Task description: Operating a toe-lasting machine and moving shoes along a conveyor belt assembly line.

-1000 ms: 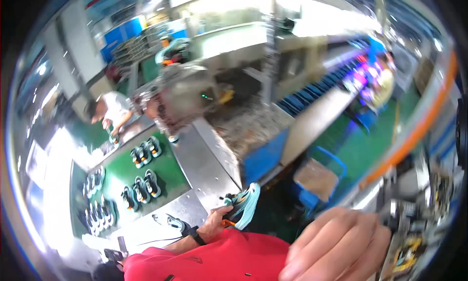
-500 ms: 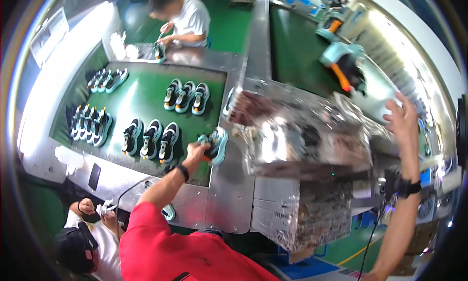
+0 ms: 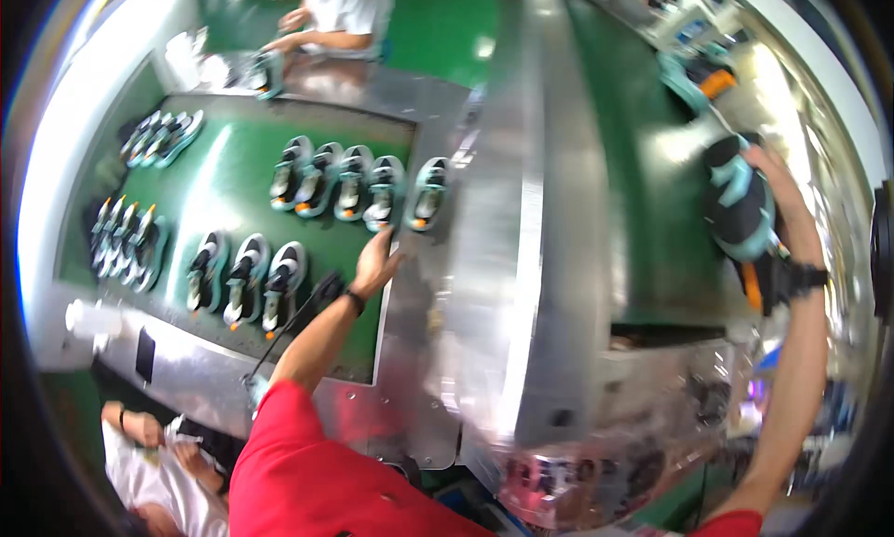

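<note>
My left hand (image 3: 375, 262) is at the orange-tabbed heel of a sneaker (image 3: 382, 192), thumb apart from the fingers. That sneaker, black and white with a pale teal sole, stands at the right end of a row on the green work surface (image 3: 237, 169). Another sneaker (image 3: 428, 194) sits on the metal border just right of it. Over on the right, my right hand (image 3: 778, 174) grips a black and teal sneaker (image 3: 738, 197) that is tilted on its side above the conveyor's edge. Its fingers are partly hidden by the shoe.
More sneakers (image 3: 247, 281) stand in rows to the left. A metal rail (image 3: 531, 211) separates the surface from a green conveyor (image 3: 643, 211), where another sneaker (image 3: 694, 76) lies farther back. One person (image 3: 349, 20) handles a shoe across the table; another (image 3: 158, 462) sits at lower left.
The sneaker from my left hand now stands at the end of the back row. My right hand, empty before, now holds a sneaker from the conveyor. The whole view has shifted.
</note>
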The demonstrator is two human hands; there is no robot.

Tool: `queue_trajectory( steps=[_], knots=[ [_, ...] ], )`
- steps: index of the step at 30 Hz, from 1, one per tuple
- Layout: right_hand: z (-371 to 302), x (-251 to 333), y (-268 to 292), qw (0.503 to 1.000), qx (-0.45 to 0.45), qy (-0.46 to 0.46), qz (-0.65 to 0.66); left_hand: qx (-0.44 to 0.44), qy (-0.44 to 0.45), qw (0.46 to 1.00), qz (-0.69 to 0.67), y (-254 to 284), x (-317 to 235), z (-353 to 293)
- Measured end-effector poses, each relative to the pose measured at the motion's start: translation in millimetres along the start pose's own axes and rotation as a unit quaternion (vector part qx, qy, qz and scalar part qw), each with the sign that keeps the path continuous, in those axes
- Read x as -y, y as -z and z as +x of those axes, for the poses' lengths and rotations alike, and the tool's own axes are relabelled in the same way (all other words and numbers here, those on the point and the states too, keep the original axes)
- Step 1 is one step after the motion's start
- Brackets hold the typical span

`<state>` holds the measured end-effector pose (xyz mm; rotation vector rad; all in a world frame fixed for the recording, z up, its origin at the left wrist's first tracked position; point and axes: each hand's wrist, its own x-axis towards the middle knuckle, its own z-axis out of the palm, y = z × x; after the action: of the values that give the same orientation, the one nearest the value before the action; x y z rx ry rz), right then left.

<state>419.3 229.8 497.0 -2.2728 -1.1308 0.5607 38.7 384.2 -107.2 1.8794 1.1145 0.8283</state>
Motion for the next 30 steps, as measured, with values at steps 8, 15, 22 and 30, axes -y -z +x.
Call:
queue_trajectory(
  steps=[8,15,22,30],
  knots=[
    [-52.0,43.8,-38.1,0.931,-0.227,0.278,-0.074,0.438,-0.021,0.883,-0.169,36.3,-138.6,-270.2],
    [-273.3,58.6,-31.1,0.666,-0.468,0.509,-0.278,0.664,0.234,0.511,-0.494,93.3,-343.3,-283.8],
    [-518.8,-17.4,-104.7,0.723,-0.521,0.302,-0.338,0.544,-0.296,0.592,-0.516,37.1,-467.6,-318.6],
    [-812.8,-69.9,-208.0,0.714,-0.658,-0.137,-0.197,0.745,0.034,0.427,-0.512,45.2,-534.4,-547.8]
  ],
)
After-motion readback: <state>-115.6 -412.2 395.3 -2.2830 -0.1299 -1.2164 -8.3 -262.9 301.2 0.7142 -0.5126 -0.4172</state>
